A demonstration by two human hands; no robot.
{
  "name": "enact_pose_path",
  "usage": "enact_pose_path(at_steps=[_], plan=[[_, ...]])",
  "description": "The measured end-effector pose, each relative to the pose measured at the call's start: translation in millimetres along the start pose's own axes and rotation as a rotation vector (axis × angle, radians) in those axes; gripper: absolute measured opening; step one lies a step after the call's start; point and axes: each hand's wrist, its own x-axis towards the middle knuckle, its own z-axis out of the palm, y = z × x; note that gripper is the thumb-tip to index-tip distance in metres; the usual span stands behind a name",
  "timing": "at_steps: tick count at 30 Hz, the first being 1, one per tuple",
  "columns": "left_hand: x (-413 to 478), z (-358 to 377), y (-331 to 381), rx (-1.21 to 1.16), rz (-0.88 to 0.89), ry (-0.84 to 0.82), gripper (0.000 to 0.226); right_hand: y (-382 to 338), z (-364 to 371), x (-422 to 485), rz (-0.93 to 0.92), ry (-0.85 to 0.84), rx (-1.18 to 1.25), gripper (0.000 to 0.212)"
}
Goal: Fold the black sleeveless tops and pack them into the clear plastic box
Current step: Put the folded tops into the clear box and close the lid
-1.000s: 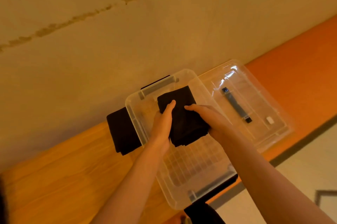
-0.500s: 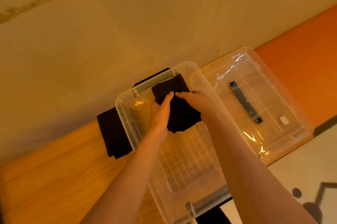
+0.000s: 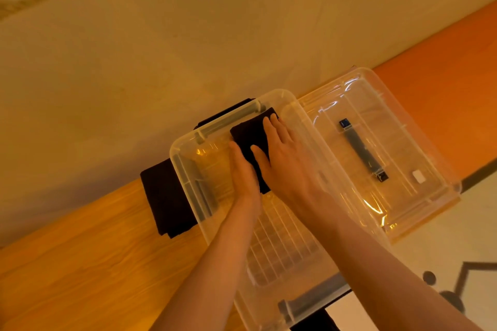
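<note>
**packrat_88:** ok so where's the shirt at? Can't tell if it's in or not.

**foldnstack:** It's in. The folded black top (image 3: 250, 134) sits on the floor of the clear plastic box (image 3: 282, 244), at the far end, closer to the right wall. Its long axis runs far-to-near, same way as the box.

**packrat_88:** and the hands?

**foldnstack:** Both are inside the box. The right hand (image 3: 285, 166) lies flat on top of the cloth with its fingers (image 3: 271, 126) straight and a bit spread, so it's pressing, not gripping. The left hand (image 3: 242, 172) is edge-on against the left side of the fold, fingers straight too. Nothing is pinched.

**packrat_88:** so what decides the next bit?

**foldnstack:** My guess is the gap. The box floor left of the packed top is bare ribbed plastic. The second black top (image 3: 164, 201) lies folded on the bench (image 3: 80, 263), just outside the box's left wall and tucked partly behind it. That puts it on the left hand's side, so that hand looks nearer. Its long axis already roughly matches the box, so it shouldn't need much turning.

**packrat_88:** materials?

**foldnstack:** Soft matte knit, floppy, so it'll spring open if let go carelessly. The box is a stiff, glossy, see-through tub with rounded corners and a grid floor. The lid (image 3: 403, 142) lies to the right, with a dark handle (image 3: 361, 151). The bench is smooth wood grain.
</note>
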Motion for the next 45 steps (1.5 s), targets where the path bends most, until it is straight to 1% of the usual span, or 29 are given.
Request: enact_pose_path(at_steps=[1,4,6,9,12,16,18,21,25,29,33,37,40,42,45], plan=[[-2,1,-3,0.000,0.002,0.011,0.056,5,2,3,-0.020,-0.001,-0.004,0.064],[-2,3,-13,0.011,0.019,-0.023,0.058,14,9,8,-0.084,0.005,-0.052,0.061],[0,6,-15,-0.020,0.020,-0.031,0.057,17,16,8,-0.123,0.014,-0.106,0.058],[1,13,-15,-0.062,0.041,-0.057,0.053,20,25,5,-0.120,0.044,-0.161,0.055],[5,17,-19,-0.026,0.077,-0.082,0.049,27,31,2,-0.110,0.045,-0.195,0.054],[5,16,-21,0.113,0.150,-0.057,0.060,39,33,3,-0.122,0.069,-0.195,0.054],[1,13,-21,0.239,0.258,-0.045,0.064,42,35,2,-0.136,0.098,-0.171,0.052],[-5,10,-24,0.475,0.469,0.038,0.058,46,37,-3,-0.134,0.157,-0.124,0.051],[-4,3,-28,0.611,0.597,0.060,0.056,52,36,-9,-0.127,0.177,-0.129,0.052],[-2,0,-32,0.656,0.600,0.042,0.059,53,35,-12,-0.110,0.159,-0.146,0.054],[-7,8,-35,0.683,0.592,0.023,0.059,57,39,-14,-0.152,0.123,-0.253,0.056],[-6,14,-41,0.637,0.533,-0.017,0.059,61,41,-15,-0.154,0.114,-0.279,0.061],[-8,14,-43,0.596,0.492,-0.080,0.058,65,42,-16,-0.162,0.095,-0.277,0.062],[-10,11,-40,0.599,0.474,-0.108,0.058,67,41,-17,-0.169,0.088,-0.261,0.061],[-16,7,-37,0.641,0.465,-0.105,0.056,66,38,-17,-0.165,0.107,-0.235,0.055]])
